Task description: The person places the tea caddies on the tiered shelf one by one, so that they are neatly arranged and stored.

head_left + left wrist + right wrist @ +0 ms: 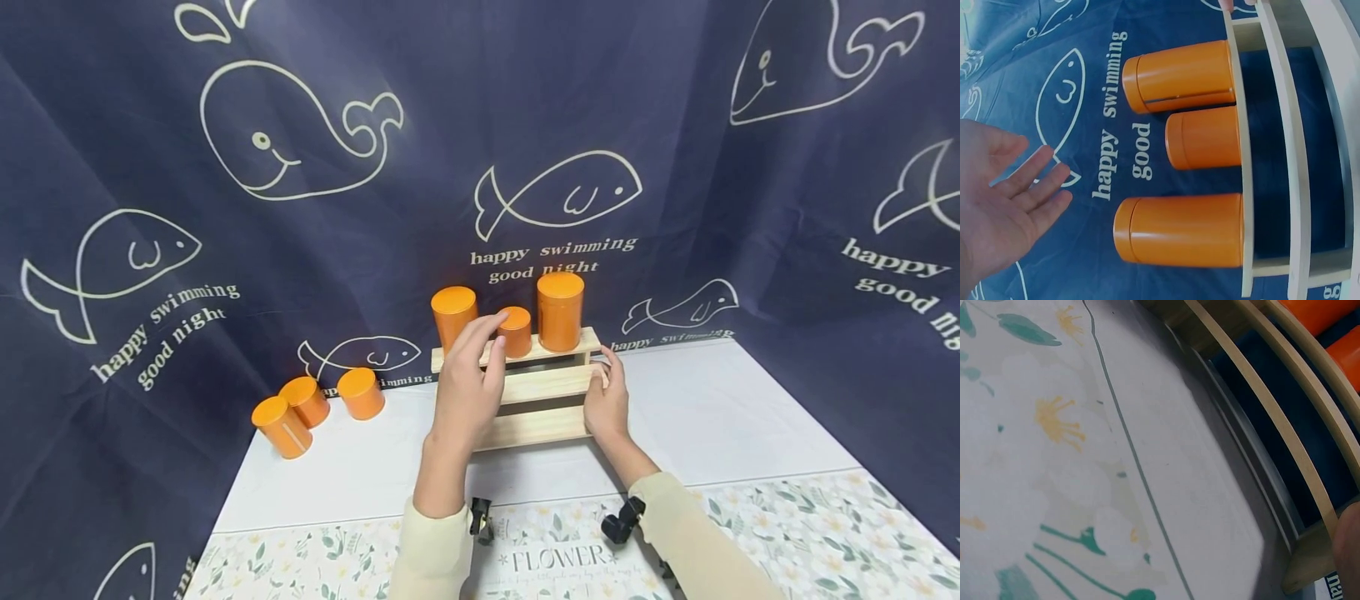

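Where visible, right hand (pixel 608 400) round rack's edge (pixel 589 340)

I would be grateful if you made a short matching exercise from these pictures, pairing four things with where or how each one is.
Things:
1. Left hand
2. Right hand
3. Short can atop the wooden rack
4. Cloth backdrop

Places and states:
A. Gripping the rack's right end
B. Dark blue, with pale fish and whale outlines
C. Open, holding nothing
D. Between two taller orange cans

Pairs: 1-C, 2-A, 3-D, 4-B
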`<state>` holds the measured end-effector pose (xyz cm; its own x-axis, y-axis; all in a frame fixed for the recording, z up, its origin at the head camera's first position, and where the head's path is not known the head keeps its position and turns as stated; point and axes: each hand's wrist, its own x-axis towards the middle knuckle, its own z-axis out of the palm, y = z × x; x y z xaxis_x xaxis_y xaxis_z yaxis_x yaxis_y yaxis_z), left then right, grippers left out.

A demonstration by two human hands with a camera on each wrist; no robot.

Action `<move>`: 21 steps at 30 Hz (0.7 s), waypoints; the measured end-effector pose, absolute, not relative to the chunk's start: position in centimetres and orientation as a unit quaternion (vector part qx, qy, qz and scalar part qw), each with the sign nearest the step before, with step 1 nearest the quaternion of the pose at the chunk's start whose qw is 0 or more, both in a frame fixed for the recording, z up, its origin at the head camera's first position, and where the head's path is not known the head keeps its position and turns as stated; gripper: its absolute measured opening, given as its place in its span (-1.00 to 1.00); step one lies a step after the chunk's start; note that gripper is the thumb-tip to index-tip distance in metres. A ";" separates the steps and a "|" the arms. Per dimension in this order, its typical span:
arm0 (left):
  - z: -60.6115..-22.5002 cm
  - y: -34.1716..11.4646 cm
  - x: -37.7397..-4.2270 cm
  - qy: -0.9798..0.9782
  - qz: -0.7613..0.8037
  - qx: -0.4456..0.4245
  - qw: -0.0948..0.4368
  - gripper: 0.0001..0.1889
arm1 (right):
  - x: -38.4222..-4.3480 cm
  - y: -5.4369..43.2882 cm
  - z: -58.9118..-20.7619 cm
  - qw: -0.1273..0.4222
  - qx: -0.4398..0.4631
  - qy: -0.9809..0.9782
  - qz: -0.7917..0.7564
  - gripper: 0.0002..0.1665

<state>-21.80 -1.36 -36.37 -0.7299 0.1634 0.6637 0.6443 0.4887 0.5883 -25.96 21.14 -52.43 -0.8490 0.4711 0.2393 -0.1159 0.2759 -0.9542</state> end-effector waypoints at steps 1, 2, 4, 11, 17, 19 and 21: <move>-36.4 -1.6 -21.7 -0.818 -0.442 -0.247 0.273 -0.62 | -26.0 21.1 -52.4 0.248 -0.117 -0.760 0.590 -0.38; -36.4 -1.8 -21.6 -0.816 -0.445 -0.247 0.274 -0.62 | -26.0 21.1 -52.5 0.248 -0.116 -0.760 0.589 -0.38; -36.3 -2.2 -21.4 -0.812 -0.446 -0.252 0.280 -0.62 | -25.9 21.0 -52.5 0.243 -0.116 -0.765 0.585 -0.37; -36.1 -3.4 -21.1 -0.812 -0.430 -0.261 0.297 -0.66 | -25.8 21.2 -52.4 0.250 -0.119 -0.760 0.588 -0.38; -36.1 -4.9 -20.9 -0.807 -0.432 -0.263 0.306 -0.67 | -25.9 21.1 -52.3 0.246 -0.115 -0.758 0.593 -0.38; -36.0 -5.4 -21.0 -0.805 -0.432 -0.262 0.310 -0.67 | -25.9 21.1 -52.3 0.246 -0.114 -0.758 0.594 -0.38; -35.9 -5.9 -21.0 -0.804 -0.431 -0.262 0.314 -0.67 | -26.0 21.0 -52.3 0.246 -0.114 -0.759 0.593 -0.37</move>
